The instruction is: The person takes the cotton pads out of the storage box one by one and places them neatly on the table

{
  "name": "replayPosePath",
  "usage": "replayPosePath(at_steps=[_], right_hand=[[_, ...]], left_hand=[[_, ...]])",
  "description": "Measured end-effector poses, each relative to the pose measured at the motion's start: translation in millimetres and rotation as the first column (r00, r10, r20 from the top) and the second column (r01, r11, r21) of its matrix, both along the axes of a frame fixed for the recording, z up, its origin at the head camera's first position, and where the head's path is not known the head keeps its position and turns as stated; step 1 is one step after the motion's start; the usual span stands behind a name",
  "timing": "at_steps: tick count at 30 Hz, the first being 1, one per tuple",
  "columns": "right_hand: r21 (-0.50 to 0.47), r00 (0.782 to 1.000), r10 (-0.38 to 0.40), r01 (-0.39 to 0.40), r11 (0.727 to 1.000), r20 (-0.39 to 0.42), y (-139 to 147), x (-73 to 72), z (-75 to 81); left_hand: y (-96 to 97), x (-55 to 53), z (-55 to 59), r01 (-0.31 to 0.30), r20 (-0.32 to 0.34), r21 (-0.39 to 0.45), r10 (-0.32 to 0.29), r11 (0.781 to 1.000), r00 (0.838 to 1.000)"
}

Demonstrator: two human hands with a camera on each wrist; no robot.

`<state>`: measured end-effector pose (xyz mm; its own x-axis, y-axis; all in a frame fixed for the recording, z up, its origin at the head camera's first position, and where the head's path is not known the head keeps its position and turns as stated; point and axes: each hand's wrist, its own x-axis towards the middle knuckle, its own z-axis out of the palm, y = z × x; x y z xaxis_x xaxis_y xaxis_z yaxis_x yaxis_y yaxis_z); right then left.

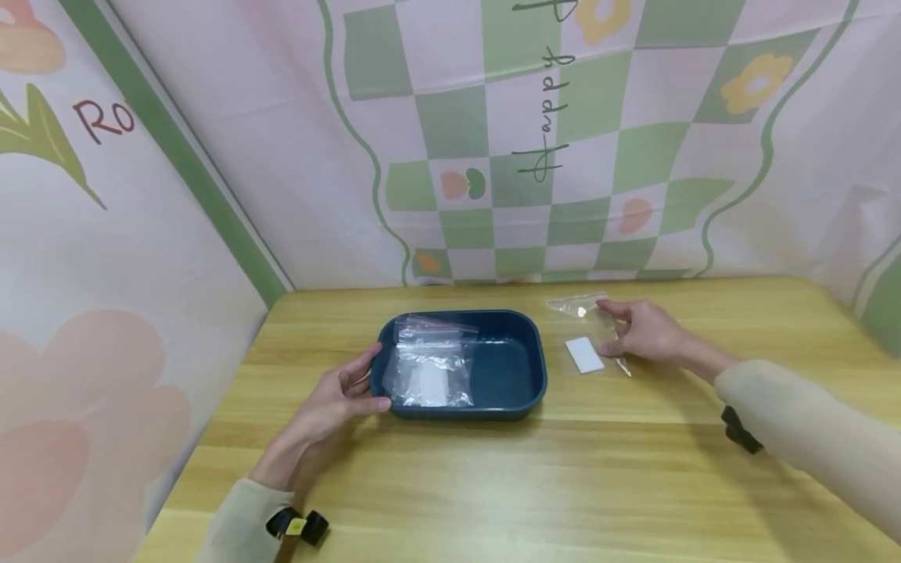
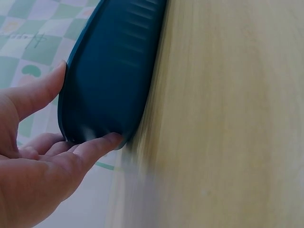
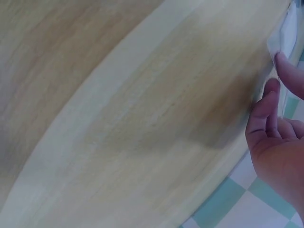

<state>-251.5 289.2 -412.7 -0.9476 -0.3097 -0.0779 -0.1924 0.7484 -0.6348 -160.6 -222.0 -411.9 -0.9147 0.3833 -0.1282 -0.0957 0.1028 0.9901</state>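
Clear plastic bag (image 1: 590, 327) is seen on the tabletop (image 1: 450, 485), just to the right of a dark blue tray (image 1: 505, 374) and near the far edge. Its right side is pinched between the thumb and fingers of the right hand (image 1: 651, 332), which is nearly closed. A flat white rectangle (image 1: 584, 355) is seen at the bag's near side; whether it is inside or beneath cannot be told.

The tray's left end is gripped by the left hand (image 1: 334, 399), its thumb and fingers spread around the rim and wall. Further clear bags (image 1: 432, 363) are piled in the tray's left half, its ribbed floor being left bare on the right.

The tabletop is finished in pale yellow wood grain, banded lengthwise; its far corners are rounded and soft shadows are cast by the arms. Behind it a cloth backdrop (image 1: 521, 117) is hung, printed with green and white checks, orange flowers, hearts and "Happy" written sideways, all bordered by wavy green lines. On the left, a pale wall panel (image 1: 77, 258) is decorated with large peach shapes, a green leaf and the letters "RO", and is edged by a green band (image 1: 179, 160). Cream sleeves (image 1: 809, 438) are worn on both arms, with a dark device (image 1: 297, 525) strapped at the left wrist.
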Motion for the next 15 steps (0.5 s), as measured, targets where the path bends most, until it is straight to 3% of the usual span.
replayPosePath(at_steps=[15], right_hand=[[0.061,0.999,0.018,-0.015,0.998,-0.047,2.7,3.4,0.9]], left_hand=[[-0.5,0.0,-0.6,-0.012,-0.008,-0.010,0.011,1.000,1.000]])
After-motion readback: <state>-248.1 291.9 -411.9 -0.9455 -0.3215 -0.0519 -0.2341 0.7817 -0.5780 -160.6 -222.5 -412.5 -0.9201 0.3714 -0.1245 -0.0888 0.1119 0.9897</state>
